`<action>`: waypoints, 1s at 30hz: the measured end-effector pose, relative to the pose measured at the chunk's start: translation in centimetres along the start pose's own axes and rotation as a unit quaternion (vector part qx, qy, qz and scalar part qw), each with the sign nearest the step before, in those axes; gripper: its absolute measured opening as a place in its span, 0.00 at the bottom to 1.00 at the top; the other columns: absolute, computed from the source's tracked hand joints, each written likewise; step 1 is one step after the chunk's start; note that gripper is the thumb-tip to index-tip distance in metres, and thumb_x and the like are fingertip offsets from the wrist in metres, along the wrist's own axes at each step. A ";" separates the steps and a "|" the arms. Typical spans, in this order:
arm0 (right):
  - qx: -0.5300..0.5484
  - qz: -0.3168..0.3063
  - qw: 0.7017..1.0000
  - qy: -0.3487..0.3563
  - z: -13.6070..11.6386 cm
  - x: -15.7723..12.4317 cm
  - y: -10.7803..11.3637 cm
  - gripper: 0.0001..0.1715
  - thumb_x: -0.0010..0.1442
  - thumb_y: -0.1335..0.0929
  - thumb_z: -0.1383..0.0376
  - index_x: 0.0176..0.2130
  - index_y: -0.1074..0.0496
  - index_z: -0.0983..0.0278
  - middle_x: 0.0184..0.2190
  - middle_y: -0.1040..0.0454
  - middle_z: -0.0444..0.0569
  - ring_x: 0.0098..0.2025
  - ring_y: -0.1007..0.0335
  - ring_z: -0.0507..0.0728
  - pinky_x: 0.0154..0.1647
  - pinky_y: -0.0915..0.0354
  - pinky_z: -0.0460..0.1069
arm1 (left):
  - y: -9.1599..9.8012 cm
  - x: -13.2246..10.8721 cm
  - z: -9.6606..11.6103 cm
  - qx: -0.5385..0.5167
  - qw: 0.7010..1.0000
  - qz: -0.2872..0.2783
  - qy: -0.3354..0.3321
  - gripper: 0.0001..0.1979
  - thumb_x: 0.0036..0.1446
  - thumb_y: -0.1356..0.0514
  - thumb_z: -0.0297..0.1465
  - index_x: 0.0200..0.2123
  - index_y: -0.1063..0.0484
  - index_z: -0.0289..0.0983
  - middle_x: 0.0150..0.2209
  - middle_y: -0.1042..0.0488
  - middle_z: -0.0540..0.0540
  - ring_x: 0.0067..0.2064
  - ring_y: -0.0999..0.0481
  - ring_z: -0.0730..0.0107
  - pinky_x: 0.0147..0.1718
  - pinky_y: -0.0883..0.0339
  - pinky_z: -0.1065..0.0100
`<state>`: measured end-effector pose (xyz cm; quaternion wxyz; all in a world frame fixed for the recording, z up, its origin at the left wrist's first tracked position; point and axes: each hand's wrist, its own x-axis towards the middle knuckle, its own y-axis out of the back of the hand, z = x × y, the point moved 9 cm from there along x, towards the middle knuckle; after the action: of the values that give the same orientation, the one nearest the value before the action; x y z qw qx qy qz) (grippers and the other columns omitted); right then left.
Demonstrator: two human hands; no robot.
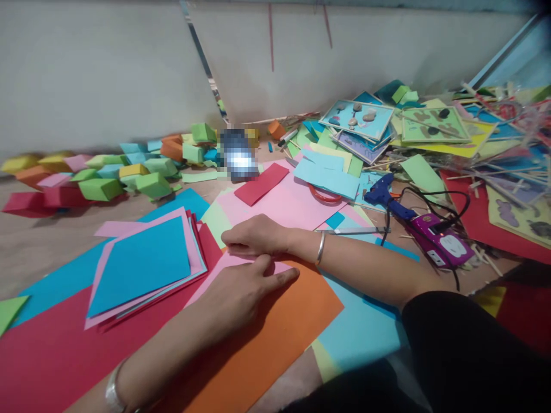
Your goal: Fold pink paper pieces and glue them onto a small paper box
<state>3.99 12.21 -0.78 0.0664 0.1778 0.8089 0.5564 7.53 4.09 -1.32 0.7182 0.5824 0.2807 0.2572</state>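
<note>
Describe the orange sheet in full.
The orange sheet looks like plain, smooth paper or thin card, evenly coloured, with no visible marks. It lies flat with straight edges, one corner pointing right, and its near end runs out of the picture at the bottom. Pink paper covers part of it; its right side overlaps light blue paper. The left hand is over it; whether a fingertip presses on it is unclear.

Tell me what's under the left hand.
Pink paper shows along the far edge of the left hand, orange paper along its near edge. The surface directly beneath the palm is covered, so where pink meets orange there can't be seen.
</note>
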 end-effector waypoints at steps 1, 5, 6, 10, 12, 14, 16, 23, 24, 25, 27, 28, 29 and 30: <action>0.001 0.002 1.000 -0.001 0.1 0.0 0.0 0.09 0.63 0.40 0.66 0.32 0.34 0.63 0.27 0.32 0.41 0.25 0.50 0.50 0.26 0.57 0.47 | -0.1 0.2 0.0 0.007 1.000 -0.003 0.004 0.27 0.52 0.48 0.21 0.55 0.36 0.46 0.30 0.39 0.50 0.22 0.45 0.74 0.20 0.63 0.68; -0.008 0.011 1.000 -0.005 0.0 0.1 0.0 0.10 0.64 0.40 0.65 0.33 0.32 0.63 0.29 0.29 0.43 0.26 0.46 0.50 0.26 0.56 0.47 | -0.8 0.5 0.3 0.027 0.999 -0.024 0.030 0.37 0.48 0.47 0.20 0.61 0.42 0.49 0.34 0.36 0.48 0.23 0.41 0.74 0.20 0.58 0.70; -0.019 0.011 1.000 -0.007 -0.1 0.1 -0.1 0.10 0.64 0.40 0.64 0.35 0.32 0.64 0.30 0.28 0.44 0.26 0.44 0.50 0.26 0.56 0.47 | -1.0 0.4 0.4 0.029 0.998 -0.028 0.039 0.38 0.49 0.47 0.21 0.63 0.44 0.49 0.35 0.36 0.47 0.24 0.39 0.73 0.20 0.56 0.71; -0.079 -0.015 0.996 -0.027 -0.6 0.2 -0.5 0.12 0.66 0.41 0.64 0.41 0.31 0.64 0.35 0.24 0.49 0.29 0.35 0.53 0.26 0.56 0.47 | -1.4 -0.1 1.0 0.041 0.995 0.002 0.091 0.35 0.55 0.47 0.24 0.65 0.48 0.47 0.36 0.34 0.45 0.30 0.32 0.66 0.22 0.45 0.70; -0.108 -0.026 0.993 -0.033 -0.7 0.1 -0.7 0.12 0.66 0.41 0.66 0.42 0.31 0.65 0.35 0.23 0.50 0.31 0.32 0.54 0.26 0.54 0.47 | -1.5 -0.5 1.1 0.057 0.990 0.028 0.127 0.30 0.57 0.48 0.24 0.63 0.46 0.41 0.36 0.33 0.43 0.30 0.31 0.64 0.23 0.40 0.68; -0.128 -0.019 0.991 -0.035 -0.8 0.1 -0.7 0.12 0.66 0.42 0.67 0.41 0.31 0.65 0.35 0.23 0.50 0.32 0.30 0.55 0.26 0.53 0.48 | -1.6 -0.7 1.2 0.067 0.984 0.045 0.157 0.24 0.57 0.51 0.22 0.58 0.41 0.35 0.35 0.32 0.41 0.29 0.31 0.65 0.23 0.38 0.66; -0.136 -0.006 0.990 -0.037 -0.8 0.1 -0.5 0.12 0.66 0.41 0.65 0.41 0.31 0.65 0.34 0.23 0.50 0.32 0.29 0.55 0.25 0.53 0.48 | -1.6 -0.7 1.6 0.065 0.983 0.052 0.162 0.21 0.57 0.52 0.21 0.54 0.38 0.32 0.34 0.32 0.40 0.28 0.31 0.63 0.22 0.37 0.65; -0.181 0.029 0.982 -0.054 -1.3 0.3 -0.8 0.13 0.67 0.41 0.63 0.38 0.31 0.65 0.31 0.24 0.50 0.29 0.29 0.56 0.24 0.56 0.49 | -1.1 -1.0 2.4 0.032 0.982 0.069 0.172 0.17 0.64 0.51 0.30 0.53 0.36 0.28 0.38 0.29 0.36 0.35 0.28 0.56 0.29 0.30 0.58; -0.185 0.032 0.981 -0.055 -1.3 0.2 -0.9 0.13 0.67 0.41 0.64 0.38 0.31 0.65 0.30 0.24 0.50 0.30 0.29 0.56 0.24 0.56 0.49 | -1.1 -1.5 2.5 0.033 0.981 0.077 0.176 0.20 0.65 0.49 0.34 0.55 0.36 0.27 0.42 0.28 0.33 0.40 0.27 0.53 0.34 0.29 0.55; -0.187 0.035 0.980 -0.053 -1.3 0.1 -1.1 0.13 0.67 0.41 0.64 0.38 0.31 0.66 0.30 0.24 0.51 0.30 0.29 0.56 0.24 0.55 0.49 | -1.1 -2.0 2.7 0.038 0.979 0.085 0.181 0.25 0.64 0.47 0.38 0.57 0.38 0.25 0.47 0.28 0.30 0.47 0.28 0.49 0.41 0.29 0.51; -0.191 0.040 0.980 -0.046 -1.4 0.0 -1.2 0.13 0.67 0.41 0.65 0.37 0.31 0.66 0.29 0.25 0.51 0.30 0.29 0.56 0.25 0.56 0.49 | -1.3 -3.1 2.9 0.044 0.975 0.094 0.198 0.37 0.61 0.45 0.49 0.61 0.41 0.25 0.59 0.35 0.25 0.61 0.38 0.41 0.55 0.39 0.41; -0.192 0.043 0.980 -0.041 -1.4 -0.1 -1.3 0.13 0.67 0.42 0.65 0.37 0.31 0.66 0.29 0.25 0.51 0.29 0.29 0.56 0.25 0.56 0.49 | -1.5 -3.7 2.9 0.036 0.971 0.094 0.215 0.42 0.57 0.44 0.54 0.63 0.43 0.28 0.63 0.40 0.25 0.65 0.45 0.37 0.59 0.46 0.37; -0.192 0.044 0.980 -0.034 -1.4 -0.2 -1.3 0.13 0.67 0.42 0.65 0.36 0.31 0.66 0.29 0.25 0.51 0.29 0.29 0.56 0.24 0.56 0.49 | -1.8 -4.3 2.8 0.020 0.968 0.090 0.235 0.45 0.54 0.44 0.57 0.65 0.44 0.31 0.66 0.46 0.26 0.68 0.51 0.34 0.60 0.50 0.34; -0.193 0.046 0.980 -0.027 -1.5 -0.2 -1.3 0.13 0.67 0.42 0.65 0.36 0.31 0.66 0.29 0.25 0.51 0.29 0.30 0.56 0.24 0.56 0.49 | -2.2 -4.8 2.7 -0.002 0.963 0.087 0.256 0.47 0.52 0.43 0.58 0.66 0.45 0.35 0.68 0.50 0.27 0.69 0.55 0.32 0.60 0.53 0.31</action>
<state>3.48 10.45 -1.42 0.0959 0.2138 0.6750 0.6996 6.10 -1.52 -2.52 0.5983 0.5180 0.4030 0.4597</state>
